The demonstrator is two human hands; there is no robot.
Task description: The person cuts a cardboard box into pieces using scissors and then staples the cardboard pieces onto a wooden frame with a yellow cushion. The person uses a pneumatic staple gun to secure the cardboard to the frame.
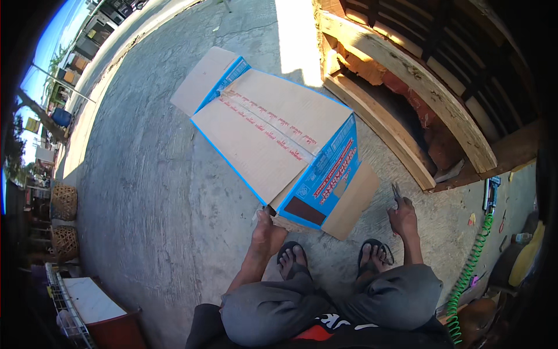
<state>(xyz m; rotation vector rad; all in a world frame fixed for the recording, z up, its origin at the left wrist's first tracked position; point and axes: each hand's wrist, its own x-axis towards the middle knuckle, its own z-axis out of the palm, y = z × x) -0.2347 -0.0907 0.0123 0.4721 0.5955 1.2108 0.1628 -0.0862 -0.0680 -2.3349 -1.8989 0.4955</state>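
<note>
A flattened cardboard box (pixel 273 134), brown with blue printed panels and a strip of tape along its seam, lies open on the concrete ground in front of me. My left hand (pixel 264 230) grips the box's near edge, at the corner by a blue flap. My right hand (pixel 402 216) is off to the right of the box, closed around a small dark tool (pixel 396 192) that looks like scissors or pliers. My sandalled feet (pixel 331 256) rest just below the box, knees bent.
Wooden beams and bricks (pixel 407 87) form a structure at upper right. A green coiled hose (pixel 471 267) runs along the right. Woven baskets (pixel 64 203) and a wire rack (pixel 67 302) stand at the left. Bare concrete (pixel 145 174) stretches to the left.
</note>
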